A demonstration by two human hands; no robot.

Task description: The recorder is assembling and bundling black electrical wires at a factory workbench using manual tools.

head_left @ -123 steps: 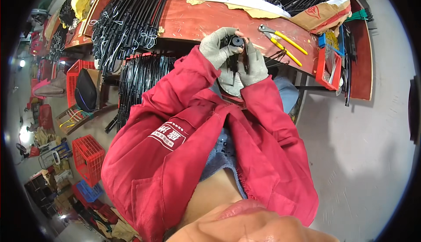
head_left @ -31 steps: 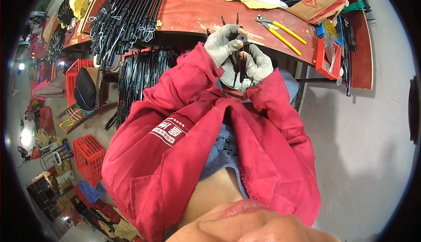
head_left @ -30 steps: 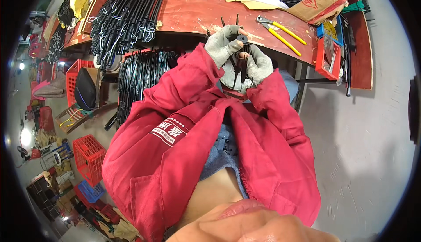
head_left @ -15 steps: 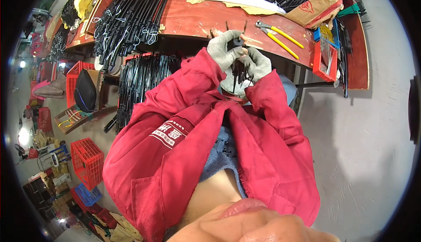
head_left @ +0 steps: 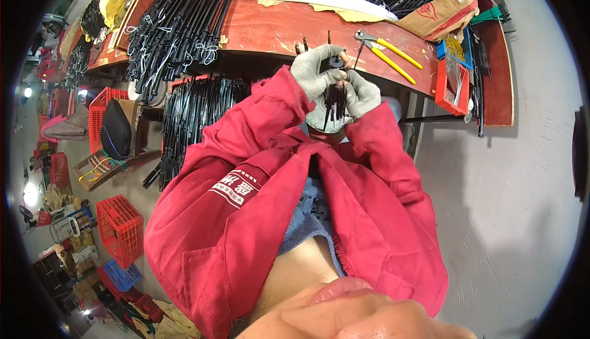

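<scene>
My left hand point(head_left: 312, 74), in a grey work glove with bare fingertips, is closed round several thin black rods point(head_left: 335, 102). Their ends hang below the hands, and a few dark tips poke up above the glove. A small dark round piece point(head_left: 336, 62) shows between thumb and forefinger. Close beside it, my right hand point(head_left: 362, 95), gloved alike, has its fingers pinched against the left fingertips. One slim dark rod point(head_left: 358, 55) rises at its fingertips; the exact grip is partly hidden. Both hands are just off the front edge of the red-brown table point(head_left: 270, 29).
Yellow-handled pincers point(head_left: 393, 59) lie on the table at the right, near a red bin point(head_left: 452, 90) and a blue bin point(head_left: 470, 50). Bundled black rods point(head_left: 178, 29) overhang the table at left; more rods point(head_left: 203, 105) stand below. A red crate point(head_left: 120, 231) sits on the floor.
The right hand has turned slightly and lowered a little from the left. A slim dark rod now stands up at its fingertips. The left hand has hardly moved.
</scene>
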